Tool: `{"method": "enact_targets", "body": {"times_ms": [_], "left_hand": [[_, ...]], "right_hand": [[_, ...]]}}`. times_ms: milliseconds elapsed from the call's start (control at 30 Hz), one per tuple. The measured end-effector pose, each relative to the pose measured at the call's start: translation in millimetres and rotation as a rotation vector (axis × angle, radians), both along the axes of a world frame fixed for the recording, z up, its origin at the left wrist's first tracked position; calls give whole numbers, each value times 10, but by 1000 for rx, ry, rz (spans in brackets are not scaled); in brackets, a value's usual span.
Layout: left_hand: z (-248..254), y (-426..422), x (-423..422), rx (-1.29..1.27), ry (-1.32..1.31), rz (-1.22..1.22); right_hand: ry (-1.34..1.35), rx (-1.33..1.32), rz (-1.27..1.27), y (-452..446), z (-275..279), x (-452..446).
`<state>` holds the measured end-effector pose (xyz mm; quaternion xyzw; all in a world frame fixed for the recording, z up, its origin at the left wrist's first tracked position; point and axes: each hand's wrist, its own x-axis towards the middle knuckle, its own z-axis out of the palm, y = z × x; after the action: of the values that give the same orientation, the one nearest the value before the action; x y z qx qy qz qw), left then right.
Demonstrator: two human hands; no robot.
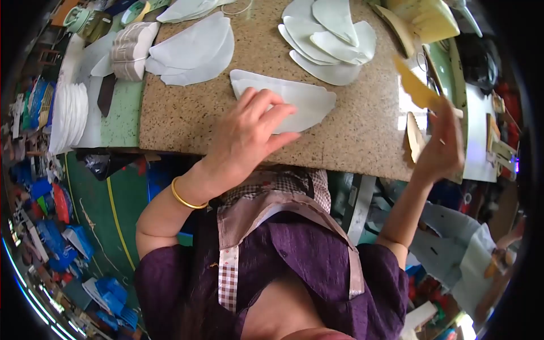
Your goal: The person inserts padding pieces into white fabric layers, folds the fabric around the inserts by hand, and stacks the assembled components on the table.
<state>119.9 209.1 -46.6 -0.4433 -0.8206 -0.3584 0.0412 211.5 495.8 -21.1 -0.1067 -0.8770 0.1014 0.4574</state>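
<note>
A white curved fabric-like piece (pixel 309 105) lies flat on the speckled tabletop in front of me. My left hand (pixel 252 127) is over its left part, with thumb and fingers apart and nothing between them; whether the fingertips touch the piece I cannot tell. On the right, my right hand (pixel 443 144) grips a yellow template (pixel 416 85) with a wavy edge, raised at the table's right side. A short pale stick-like end (pixel 458 113) shows beside those fingers. Close by, a second pale template (pixel 415 136) with a notched edge rests on the table.
Overlapping white pieces (pixel 334 42) lie at the back, with another pile (pixel 195 51) to the left. Beyond that pile stands a tied bundle (pixel 133 51); a white stack (pixel 69 116) is at the far left. A yellow block (pixel 425 20) sits at the back right.
</note>
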Motion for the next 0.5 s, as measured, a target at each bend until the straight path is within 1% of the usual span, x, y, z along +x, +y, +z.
{"method": "enact_targets", "body": {"times_ms": [33, 100, 133, 167, 200, 233, 333, 400, 467, 500], "left_hand": [[43, 10, -19, 112, -53, -52], [198, 88, 45, 360, -503, -131], [264, 144, 64, 488, -728, -175], [303, 183, 59, 534, -690, -126], [324, 184, 50, 546, -707, -106], [340, 162, 35, 556, -722, -79], [303, 28, 22, 551, -747, 6], [288, -46, 0, 516, -745, 45], [278, -60, 6, 572, -778, 47], [226, -71, 4, 595, -715, 36]], "right_hand": [[102, -162, 98, -128, 4, -24], [307, -474, 280, -601, 27, -100], [190, -504, 439, -783, 15, -108], [69, -576, 542, -972, 15, -142], [17, -745, 682, -1117, -43, -204], [-166, -696, 634, -1214, 66, -185], [-224, -741, 747, -1295, 93, -260], [-284, -663, 781, -1286, 115, -282], [-312, -577, 808, -1289, 102, -312], [-317, -482, 776, -1311, 117, -316]]}}
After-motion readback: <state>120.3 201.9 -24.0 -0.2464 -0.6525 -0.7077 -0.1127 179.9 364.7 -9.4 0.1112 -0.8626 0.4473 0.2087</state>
